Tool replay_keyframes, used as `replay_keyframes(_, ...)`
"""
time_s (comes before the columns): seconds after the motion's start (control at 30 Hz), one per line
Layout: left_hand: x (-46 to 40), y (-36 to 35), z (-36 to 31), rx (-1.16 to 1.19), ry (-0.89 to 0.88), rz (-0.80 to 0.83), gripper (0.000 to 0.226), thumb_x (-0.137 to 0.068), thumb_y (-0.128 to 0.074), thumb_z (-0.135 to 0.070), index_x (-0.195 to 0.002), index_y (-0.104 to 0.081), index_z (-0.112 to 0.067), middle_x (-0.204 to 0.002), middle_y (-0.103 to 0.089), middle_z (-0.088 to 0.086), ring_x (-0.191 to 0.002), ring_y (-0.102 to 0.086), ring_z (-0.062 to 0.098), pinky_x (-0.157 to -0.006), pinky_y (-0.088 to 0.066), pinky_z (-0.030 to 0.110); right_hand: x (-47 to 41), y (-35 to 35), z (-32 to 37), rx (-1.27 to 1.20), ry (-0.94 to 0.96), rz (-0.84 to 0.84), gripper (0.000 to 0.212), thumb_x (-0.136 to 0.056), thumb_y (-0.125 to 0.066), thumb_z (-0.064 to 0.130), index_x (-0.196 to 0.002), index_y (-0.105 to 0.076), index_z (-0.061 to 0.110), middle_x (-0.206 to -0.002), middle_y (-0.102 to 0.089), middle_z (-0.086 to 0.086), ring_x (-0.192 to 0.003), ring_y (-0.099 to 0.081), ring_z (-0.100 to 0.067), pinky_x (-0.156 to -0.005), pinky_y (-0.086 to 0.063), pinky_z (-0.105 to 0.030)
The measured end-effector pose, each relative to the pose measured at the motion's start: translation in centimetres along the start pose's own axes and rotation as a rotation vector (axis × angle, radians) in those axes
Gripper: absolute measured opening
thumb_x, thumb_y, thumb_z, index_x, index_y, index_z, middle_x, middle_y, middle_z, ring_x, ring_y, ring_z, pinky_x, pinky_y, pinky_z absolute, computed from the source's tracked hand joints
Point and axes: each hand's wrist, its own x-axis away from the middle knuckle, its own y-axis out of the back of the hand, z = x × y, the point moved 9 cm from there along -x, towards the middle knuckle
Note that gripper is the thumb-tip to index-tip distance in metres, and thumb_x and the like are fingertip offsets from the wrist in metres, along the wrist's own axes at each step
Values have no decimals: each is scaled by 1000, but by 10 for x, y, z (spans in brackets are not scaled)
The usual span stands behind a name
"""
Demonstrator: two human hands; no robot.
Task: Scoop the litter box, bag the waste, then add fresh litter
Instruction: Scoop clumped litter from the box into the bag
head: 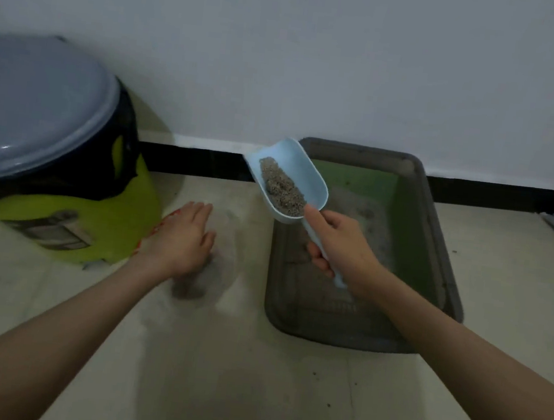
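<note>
Right hand (340,247) grips pale blue scoop (289,177) carrying grey litter (281,188) above grey litter tray (441,258); left hand (180,237), fingers relaxed, rests on clear plastic bag (228,239).

Pale blue scoop (289,177) w/ grey litter (281,188), gripped in right hand (340,247), tilted over grey litter box (435,247); clear bag (228,239) under left hand (180,234).

Litter box (434,260) against wall, lidded bin (63,214) left of it, scoop (289,177) above box's left edge
</note>
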Motion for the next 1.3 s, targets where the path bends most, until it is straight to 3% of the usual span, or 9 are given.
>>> replay_keyframes(0.1,32,-25,63,27,143,11,70,-83,-38,-39,-144,-23,-8,-149,-26,17,-135,-28,36,-106,-32,49,5,-51,-13,-64,-95,116,35,-95,-50,37,-73,-49,10,-49,-39,-4,-30,-30,-10,-35,-23,-15)
replay_keyframes(0.2,54,-34,100,65,331,-11,72,-88,-55,-26,-146,-16,-8,-148,-22,20,-136,-22,36,-107,-29,46,13,-89,-28,-77,-167,193,34,-95,-50,38,-77,-52,9,-50,-39,-4,-30,-30,-10,-35,-24,-14)
replay_keyframes(0.3,60,-42,122,284,465,-37,76,-85,-63,-21,-144,-17,-3,-141,-32,26,-128,-35,40,-100,-38,47,15,-107,-43,12,-245,221,33,-96,-50,37,-79,-52,8,-53,-39,-5,-29,-31,-9,-34,-24,-13)
replay_keyframes(0.47,62,-43,129,362,543,-105,49,-89,-53,-11,-135,-37,-7,-118,-58,23,-108,-54,40,-83,-44,40,10,-104,-37,507,-298,327,33,-97,-47,31,-77,-57,7,-57,-46,-5,-39,-39,-11,-35,-31,-17)
replay_keyframes(0.6,64,-35,125,397,513,-194,40,-88,-51,-8,-127,-45,-12,-112,-61,20,-102,-57,38,-80,-46,40,10,-126,-8,872,-205,435,36,-95,-45,18,-61,-47,8,-53,-49,-5,-31,-41,-10,-37,-34,-18)
replay_keyframes(0.83,68,-27,127,383,488,-211,40,-88,-51,-4,-127,-44,-10,-111,-61,20,-101,-56,37,-79,-44,39,9,-147,25,1250,-61,447,34,-94,-42,9,-60,-40,5,-55,-46,-9,-40,-42,-18,-40,-36,-22)
replay_keyframes(1.07,61,-12,103,290,387,-246,43,-86,-51,-4,-129,-44,-4,-122,-49,22,-115,-45,38,-95,-37,43,5,-96,37,1047,-70,346,36,-93,-47,20,-61,-51,4,-40,-52,-2,-26,-42,-9,-38,-38,-16)
replay_keyframes(1.2,43,12,60,293,244,-352,36,-86,-49,-5,-122,-50,0,-115,-51,24,-111,-46,40,-96,-36,44,7,-36,46,707,-101,217,33,-95,-48,28,-81,-62,2,-59,-55,-3,-42,-44,-11,-38,-36,-15)
replay_keyframes(1.3,26,21,12,319,103,-355,36,-87,-46,-6,-123,-50,-3,-118,-52,19,-114,-47,34,-97,-36,40,7,21,47,521,-142,58,34,-95,-49,31,-98,-64,1,-63,-55,-4,-48,-45,-12,-47,-38,-23)
